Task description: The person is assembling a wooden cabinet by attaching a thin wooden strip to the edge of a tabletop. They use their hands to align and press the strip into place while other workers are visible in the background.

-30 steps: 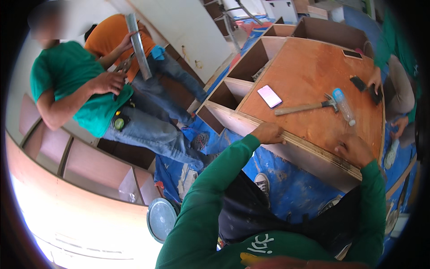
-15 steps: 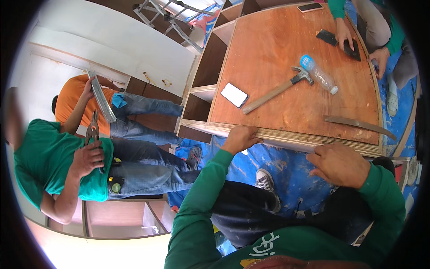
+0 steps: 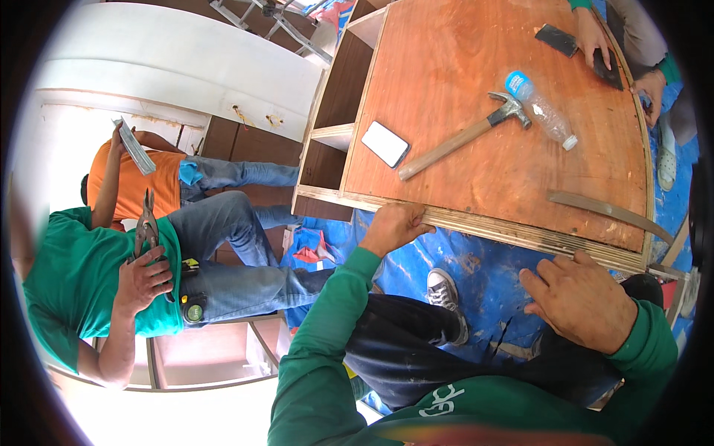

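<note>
Floor: a blue sheet (image 3: 483, 279), marked with pale stains, lies under the work; the wearer's shoe (image 3: 444, 291) stands on it.
Cabinet: the wooden cabinet (image 3: 454, 74) is in front of the wearer, with a broad orange-brown board facing up and open compartments (image 3: 324, 165) along its left side.
Left hand: the left hand (image 3: 392, 228) has its fingers bent at the layered near edge (image 3: 513, 233) of the cabinet and touches it; how firmly it grips, I cannot tell.
Right hand: the right hand (image 3: 582, 301) is half open, the fingers loosely bent, the thumb apart, and holds nothing that can be seen. It is just beside the near edge; contact I cannot tell.
On the board: a white-screened phone (image 3: 385, 144), a claw hammer (image 3: 457, 147) lying diagonally, and a clear bottle (image 3: 547, 113) with a blue label, near the hammer head. A thin curved strip (image 3: 606, 211) reaches past the board's right corner.
Far right: 1 co-worker's hand (image 3: 590, 36) touches 1 of 2 dark flat blocks (image 3: 556, 40).
Left side: 1 person in green holds snips (image 3: 147, 230) and a metal channel (image 3: 135, 147); 1 person in orange (image 3: 137, 182) bends behind.
</note>
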`<action>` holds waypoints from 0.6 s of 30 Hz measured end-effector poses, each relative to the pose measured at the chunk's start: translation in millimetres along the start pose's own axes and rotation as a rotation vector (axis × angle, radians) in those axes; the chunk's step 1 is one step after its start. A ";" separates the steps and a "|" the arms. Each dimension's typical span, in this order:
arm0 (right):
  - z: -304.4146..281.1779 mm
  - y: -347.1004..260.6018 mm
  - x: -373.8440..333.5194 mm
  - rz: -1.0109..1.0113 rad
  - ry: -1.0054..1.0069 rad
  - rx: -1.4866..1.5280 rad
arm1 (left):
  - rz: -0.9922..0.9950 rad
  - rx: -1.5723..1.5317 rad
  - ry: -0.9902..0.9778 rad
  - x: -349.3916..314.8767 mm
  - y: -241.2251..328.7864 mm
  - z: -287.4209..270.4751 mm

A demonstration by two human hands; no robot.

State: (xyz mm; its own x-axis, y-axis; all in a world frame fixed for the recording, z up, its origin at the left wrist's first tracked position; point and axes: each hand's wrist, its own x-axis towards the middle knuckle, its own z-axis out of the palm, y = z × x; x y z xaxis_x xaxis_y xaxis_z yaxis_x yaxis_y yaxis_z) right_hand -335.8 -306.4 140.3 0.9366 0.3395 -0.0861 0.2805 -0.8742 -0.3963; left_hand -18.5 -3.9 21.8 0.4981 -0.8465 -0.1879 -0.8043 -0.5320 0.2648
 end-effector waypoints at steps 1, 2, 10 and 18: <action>1.7 -0.1 0.1 0.000 -0.002 -0.006 | 0.012 0.008 0.010 0.1 -1.1 1.0; 3.6 0.1 0.4 0.001 0.003 -0.003 | 0.013 -0.003 0.010 -0.7 -1.6 2.7; 25.4 16.3 7.0 0.150 -0.028 0.045 | 0.018 -0.008 0.009 -3.0 6.0 2.7; 58.3 43.6 23.3 0.205 0.195 -0.083 | -0.027 0.050 -0.062 -5.1 6.5 -2.6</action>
State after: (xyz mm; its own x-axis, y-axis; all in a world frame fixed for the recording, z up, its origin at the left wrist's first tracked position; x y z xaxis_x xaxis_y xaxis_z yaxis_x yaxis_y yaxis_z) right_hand -314.0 -316.3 67.8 0.9959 0.0870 0.0237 0.0901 -0.9458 -0.3119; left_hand -25.5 -3.1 26.9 0.4999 -0.8284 -0.2528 -0.8068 -0.5515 0.2119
